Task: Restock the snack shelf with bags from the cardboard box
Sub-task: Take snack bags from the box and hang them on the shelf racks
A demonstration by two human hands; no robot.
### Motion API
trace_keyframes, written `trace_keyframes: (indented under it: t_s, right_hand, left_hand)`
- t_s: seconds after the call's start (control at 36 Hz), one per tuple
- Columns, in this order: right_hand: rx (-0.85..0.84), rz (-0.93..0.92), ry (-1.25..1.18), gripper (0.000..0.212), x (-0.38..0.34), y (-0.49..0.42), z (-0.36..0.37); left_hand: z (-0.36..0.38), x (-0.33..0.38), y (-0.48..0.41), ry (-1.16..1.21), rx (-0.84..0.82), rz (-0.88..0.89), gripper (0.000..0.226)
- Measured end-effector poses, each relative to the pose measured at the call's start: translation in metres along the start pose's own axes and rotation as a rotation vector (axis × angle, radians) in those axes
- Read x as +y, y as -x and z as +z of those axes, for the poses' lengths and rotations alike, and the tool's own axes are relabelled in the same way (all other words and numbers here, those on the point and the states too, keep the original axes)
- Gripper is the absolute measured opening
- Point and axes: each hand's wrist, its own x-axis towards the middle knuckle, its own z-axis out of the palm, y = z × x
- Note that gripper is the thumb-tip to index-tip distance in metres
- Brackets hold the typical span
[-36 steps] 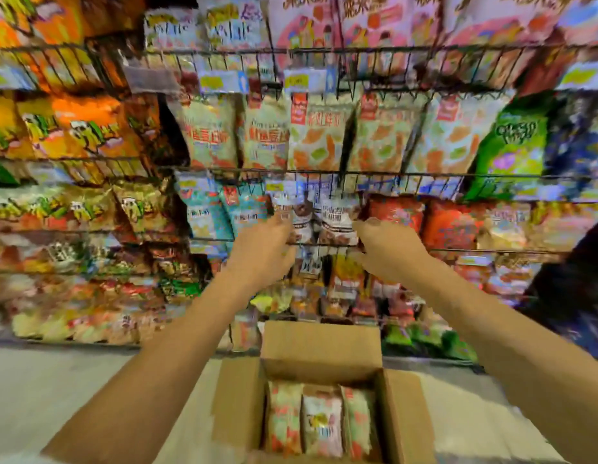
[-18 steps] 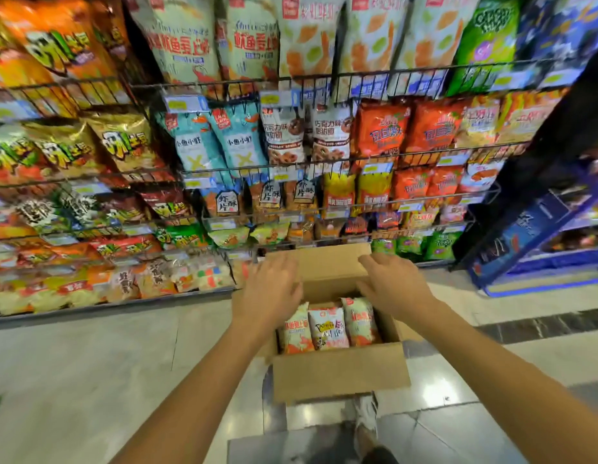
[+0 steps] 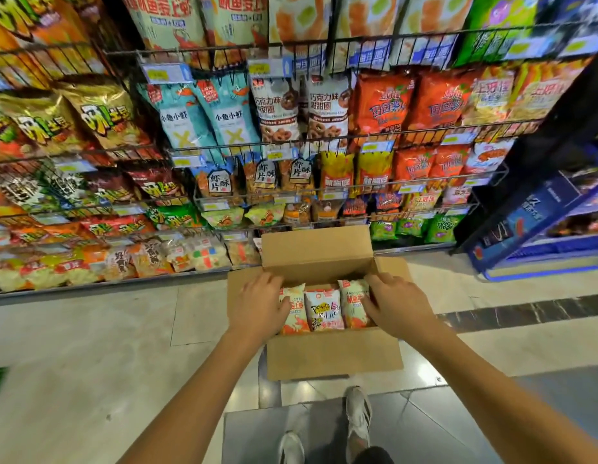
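Cardboard box (image 3: 334,354) holds three bags (image 3: 324,311) yet; my left hand (image 3: 260,304) and right hand (image 3: 396,304), spread, touch the outer ones.

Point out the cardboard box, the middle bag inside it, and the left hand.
cardboard box (image 3: 334,354): head view, front wall.
middle bag (image 3: 324,311): head view, printed front.
left hand (image 3: 257,304): head view, back of hand.

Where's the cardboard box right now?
The cardboard box sits open on the floor below the snack shelf, lower centre of the head view, between both hands.
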Motion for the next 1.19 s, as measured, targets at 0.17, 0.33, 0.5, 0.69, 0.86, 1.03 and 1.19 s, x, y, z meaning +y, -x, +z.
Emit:
trace_keyframes:
  t_s: [0.17, 0.33, 0.5, 0.69, 0.86, 1.03, 1.19]
  right_hand:
    - [-0.098, 0.019, -0.052, 0.041, 0.039, -0.032, 0.023]
    - [-0.207, 0.079, -0.109, 0.039, 0.071, -0.071, 0.061]
    - [-0.335, 0.150, -0.257, 0.027, 0.077, -0.099, 0.099]
    - [-0.398, 0.365, -0.504, 0.040, 0.078, -0.149, 0.180]
    - [-0.415, 0.556, -0.640, 0.060, 0.117, -0.213, 0.312]
    - [-0.400, 0.728, -0.653, 0.052, 0.145, -0.278, 0.428]
    - [-0.442, 0.824, -0.762, 0.049, 0.163, -0.312, 0.524]
  left_hand:
    - [0.025, 0.009, -0.032, 0.060, -0.065, -0.127, 0.034]
    - [0.063, 0.013, -0.064, 0.203, -0.175, -0.258, 0.048]
    - [0.105, -0.002, -0.087, 0.366, -0.278, -0.366, 0.043]
    - [0.181, -0.042, -0.136, 0.557, -0.386, -0.496, 0.049]
    - [0.284, -0.081, -0.190, 0.692, -0.410, -0.637, 0.052]
    - [0.418, -0.127, -0.241, 0.764, -0.473, -0.739, 0.055]
    - [0.533, -0.161, -0.283, 0.978, -0.521, -0.860, 0.056]
